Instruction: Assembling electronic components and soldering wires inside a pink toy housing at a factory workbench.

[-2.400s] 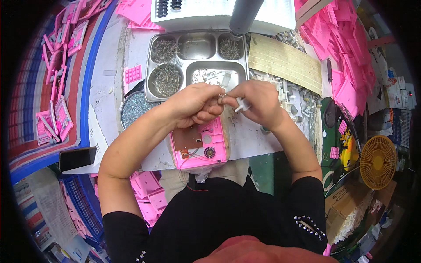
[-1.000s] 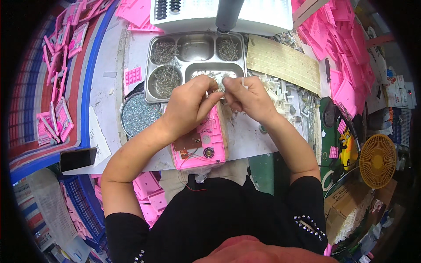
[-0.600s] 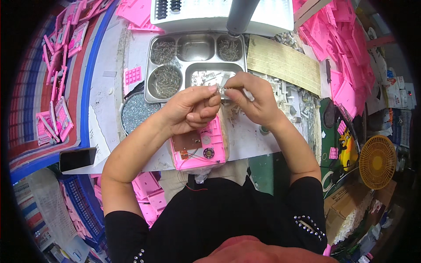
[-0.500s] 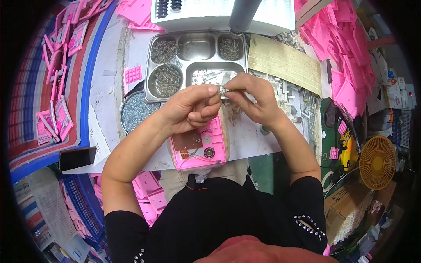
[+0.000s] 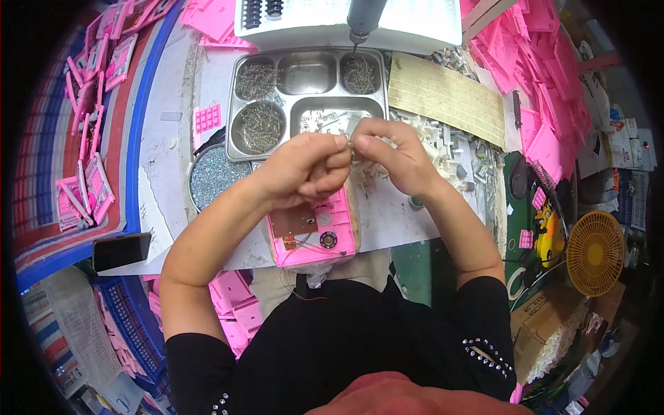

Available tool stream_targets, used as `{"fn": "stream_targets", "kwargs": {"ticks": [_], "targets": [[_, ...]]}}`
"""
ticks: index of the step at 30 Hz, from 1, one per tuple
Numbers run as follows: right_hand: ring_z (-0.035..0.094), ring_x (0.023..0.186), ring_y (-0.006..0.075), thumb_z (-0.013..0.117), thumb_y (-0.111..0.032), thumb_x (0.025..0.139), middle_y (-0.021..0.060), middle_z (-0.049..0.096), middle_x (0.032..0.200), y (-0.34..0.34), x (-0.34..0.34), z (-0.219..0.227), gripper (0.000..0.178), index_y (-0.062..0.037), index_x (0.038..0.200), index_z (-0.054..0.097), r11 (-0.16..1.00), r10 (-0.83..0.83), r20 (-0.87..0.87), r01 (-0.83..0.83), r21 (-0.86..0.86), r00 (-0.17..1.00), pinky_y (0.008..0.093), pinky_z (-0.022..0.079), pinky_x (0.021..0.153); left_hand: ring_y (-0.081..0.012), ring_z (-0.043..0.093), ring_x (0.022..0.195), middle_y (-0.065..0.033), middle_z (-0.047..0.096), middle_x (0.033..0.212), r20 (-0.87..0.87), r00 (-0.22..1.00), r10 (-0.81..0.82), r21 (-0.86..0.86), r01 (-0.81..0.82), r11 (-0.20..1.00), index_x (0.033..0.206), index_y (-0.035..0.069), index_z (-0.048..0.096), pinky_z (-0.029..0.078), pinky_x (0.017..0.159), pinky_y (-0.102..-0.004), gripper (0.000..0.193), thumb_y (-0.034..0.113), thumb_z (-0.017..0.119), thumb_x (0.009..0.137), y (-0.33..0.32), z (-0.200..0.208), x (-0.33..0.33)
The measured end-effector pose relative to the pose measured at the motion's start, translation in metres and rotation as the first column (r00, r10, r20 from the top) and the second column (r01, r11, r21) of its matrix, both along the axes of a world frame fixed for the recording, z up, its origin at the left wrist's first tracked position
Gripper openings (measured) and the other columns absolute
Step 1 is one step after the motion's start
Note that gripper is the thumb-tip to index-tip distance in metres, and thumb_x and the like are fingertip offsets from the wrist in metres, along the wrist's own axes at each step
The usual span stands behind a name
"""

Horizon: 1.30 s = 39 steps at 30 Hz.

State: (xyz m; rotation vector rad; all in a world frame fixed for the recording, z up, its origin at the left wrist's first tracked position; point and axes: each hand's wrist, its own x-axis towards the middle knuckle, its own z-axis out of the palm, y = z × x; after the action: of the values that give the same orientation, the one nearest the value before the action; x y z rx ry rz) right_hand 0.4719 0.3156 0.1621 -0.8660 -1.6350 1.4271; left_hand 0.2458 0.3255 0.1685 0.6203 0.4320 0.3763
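Above the tray's near edge, my left hand [image 5: 308, 169] and my right hand [image 5: 401, 155] meet with fingertips pinched together. Between them is a tiny metallic piece, too small to name. Under my left hand lies an open pink plastic casing [image 5: 339, 221], partly covered by it. The casing holds a brown circuit board [image 5: 292, 220], a round black part [image 5: 328, 240] and thin wires. Just beyond my hands stands a steel compartment tray [image 5: 232, 124]. Small metal pieces fill several of its wells, and white and metal bits lie in the large one.
A round container of small silvery parts [image 5: 220, 176] stands left of my left hand. Over the tray hangs an electric screwdriver [image 5: 366, 17]. White plastic pieces [image 5: 443, 155] and a ridged yellowish board [image 5: 449, 97] lie right. Pink panels [image 5: 515, 55] pile up farther right; a black phone [image 5: 122, 251] sits left.
My right fingertips have closed in on my left ones, and the right fingers have curled more. The hanging screwdriver has shifted slightly up and left, its bit now showing over the tray.
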Motion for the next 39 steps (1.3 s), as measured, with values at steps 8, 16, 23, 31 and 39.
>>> {"fn": "stream_targets", "kwargs": {"ticks": [8, 16, 23, 31, 39], "targets": [[0.069, 0.080, 0.0320, 0.070, -0.023, 0.093, 0.0148, 0.070, 0.091, 0.019, 0.027, -0.024, 0.029, -0.0033, 0.114, 0.065, 0.818, -0.435, 0.776, -0.161, 0.553, 0.456, 0.0429, 0.053, 0.070, -0.0024, 0.045, 0.055, -0.0007, 0.064, 0.073, -0.298, 0.928, 0.223, 0.399, -0.091, 0.912, 0.103, -0.002, 0.067, 0.039, 0.050, -0.0210, 0.021, 0.018, 0.060, 0.104, -0.003, 0.005, -0.005], [0.070, 0.072, 0.0330, 0.069, -0.013, 0.082, 0.0116, 0.068, 0.077, -0.042, -0.006, 0.005, 0.022, -0.0057, 0.100, 0.059, 0.787, -0.329, 0.713, -0.237, 0.569, 0.619, 0.0444, 0.055, 0.061, -0.0022, 0.049, 0.065, 0.0030, 0.059, 0.078, -0.365, 0.819, 0.443, 0.674, -0.096, 0.733, 0.113, -0.003, 0.070, 0.041, 0.057, -0.0218, 0.018, 0.009, 0.063, 0.102, -0.060, -0.006, -0.012], [0.069, 0.066, 0.0329, 0.062, -0.013, 0.083, 0.0104, 0.066, 0.074, -0.066, -0.024, -0.001, 0.012, -0.0046, 0.090, 0.057, 0.795, -0.365, 0.802, -0.290, 0.532, 0.472, 0.0427, 0.055, 0.058, -0.0064, 0.061, 0.067, -0.0011, 0.068, 0.077, -0.456, 0.783, 0.422, 0.692, 0.014, 0.722, 0.112, -0.004, 0.069, 0.050, 0.061, -0.0261, 0.021, 0.013, 0.062, 0.102, -0.084, -0.004, -0.011], [0.067, 0.089, 0.0375, 0.068, -0.001, 0.081, 0.0146, 0.065, 0.100, -0.072, -0.018, 0.052, 0.030, -0.0021, 0.110, 0.062, 0.808, -0.069, 0.539, -0.270, 0.523, 0.839, 0.0442, 0.055, 0.073, -0.0032, 0.051, 0.057, 0.0002, 0.063, 0.072, -0.424, 0.880, 0.213, 0.360, -0.052, 0.932, 0.105, 0.000, 0.070, 0.036, 0.051, -0.0193, 0.019, 0.017, 0.064, 0.102, -0.084, 0.011, -0.028], [0.069, 0.084, 0.0143, 0.080, -0.001, 0.083, 0.0122, 0.074, 0.101, -0.085, 0.023, 0.002, 0.033, 0.0035, 0.115, 0.073, 0.974, -0.218, 0.067, 0.212, 0.079, 0.974, 0.0258, 0.055, 0.069, -0.0087, 0.057, 0.058, -0.0054, 0.068, 0.081, -0.197, 0.810, 0.553, 0.671, -0.300, 0.678, 0.117, 0.000, 0.069, 0.046, 0.054, -0.0248, 0.023, 0.015, 0.066, 0.100, -0.084, 0.015, -0.050]]}}
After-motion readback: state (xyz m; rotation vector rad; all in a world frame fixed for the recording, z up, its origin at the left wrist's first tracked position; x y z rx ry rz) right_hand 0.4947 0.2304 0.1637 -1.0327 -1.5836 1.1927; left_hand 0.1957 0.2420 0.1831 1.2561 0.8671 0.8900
